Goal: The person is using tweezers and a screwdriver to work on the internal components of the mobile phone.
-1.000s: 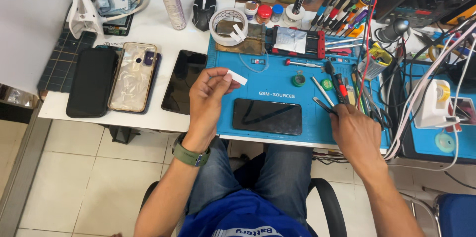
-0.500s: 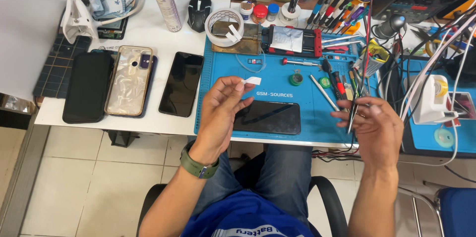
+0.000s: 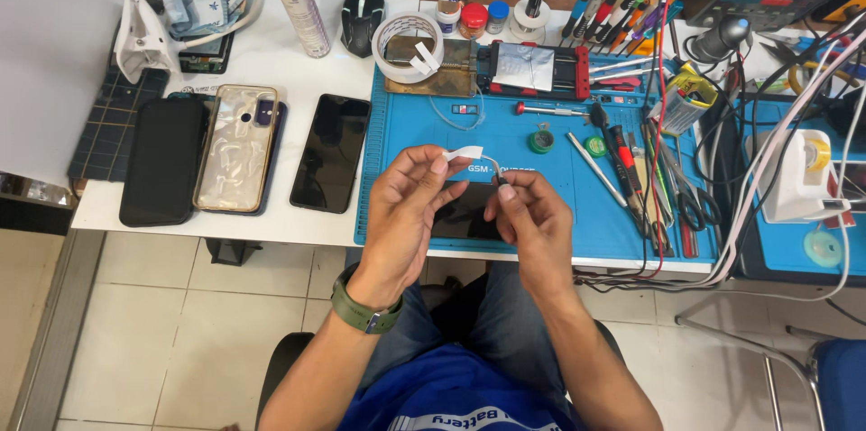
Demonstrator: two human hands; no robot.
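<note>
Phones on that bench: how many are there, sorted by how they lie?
Screen dark, face up: 3
Back up, in clear case: 1
Total: 4
The left hand and right hand hold a small white strip above the phone on the blue mat.

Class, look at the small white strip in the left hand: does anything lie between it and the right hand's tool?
Nothing visible does. The left hand pinches the small white strip above the blue mat, and the thin tool in the right hand already reaches its edge. Only open air separates them.
</note>
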